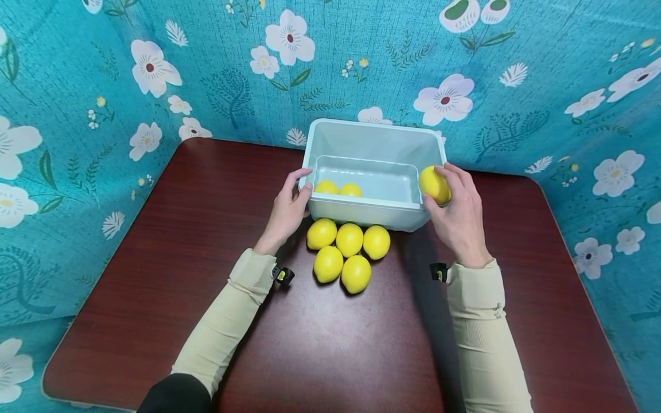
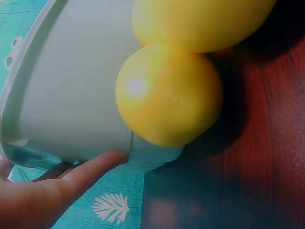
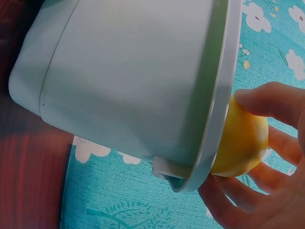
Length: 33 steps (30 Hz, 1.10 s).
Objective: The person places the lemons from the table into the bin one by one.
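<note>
A pale blue-grey plastic bin (image 1: pixel 372 212) stands near the far edge of the table. My left hand (image 1: pixel 287 209) grips its left end, with the thumb by the front corner; the left wrist view shows a finger (image 2: pixel 97 167) lying along the wall. At the opposite end, my right hand (image 1: pixel 459 212) holds a yellow lemon (image 1: pixel 432 184) between thumb and fingers at the bin's right rim. In the right wrist view that lemon (image 3: pixel 243 140) is partly behind the rim. Two lemons (image 1: pixel 350 190) show inside the bin, partly hidden by its front wall.
Several lemons (image 1: pixel 327 264) lie clustered on the dark red-brown table (image 1: pixel 248 344) in front of the bin. A teal flowered cloth (image 1: pixel 341 69) hangs behind the table and at both sides. Dark wrist cameras (image 1: pixel 283 276) sit at both cuffs.
</note>
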Each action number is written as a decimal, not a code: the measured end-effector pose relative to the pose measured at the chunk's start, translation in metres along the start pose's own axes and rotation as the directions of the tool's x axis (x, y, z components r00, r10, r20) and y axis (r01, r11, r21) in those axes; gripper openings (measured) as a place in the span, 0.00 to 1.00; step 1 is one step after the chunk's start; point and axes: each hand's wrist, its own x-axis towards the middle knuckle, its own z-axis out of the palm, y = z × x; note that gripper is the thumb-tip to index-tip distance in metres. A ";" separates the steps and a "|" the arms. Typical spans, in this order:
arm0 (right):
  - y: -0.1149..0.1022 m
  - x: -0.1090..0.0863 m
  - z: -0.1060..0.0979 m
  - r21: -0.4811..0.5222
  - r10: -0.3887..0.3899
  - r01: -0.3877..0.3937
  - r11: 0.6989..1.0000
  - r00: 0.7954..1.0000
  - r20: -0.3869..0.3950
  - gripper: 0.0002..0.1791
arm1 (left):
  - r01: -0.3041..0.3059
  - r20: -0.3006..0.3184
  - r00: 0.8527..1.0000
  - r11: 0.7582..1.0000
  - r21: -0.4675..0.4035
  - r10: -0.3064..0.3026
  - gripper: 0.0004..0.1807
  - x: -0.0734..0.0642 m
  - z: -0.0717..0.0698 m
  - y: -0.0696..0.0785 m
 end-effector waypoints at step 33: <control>-0.012 -0.016 -0.002 0.033 -0.020 0.023 0.999 0.995 -0.093 0.20 | 0.001 -0.006 1.000 1.000 0.001 -0.001 0.21 0.000 0.000 0.004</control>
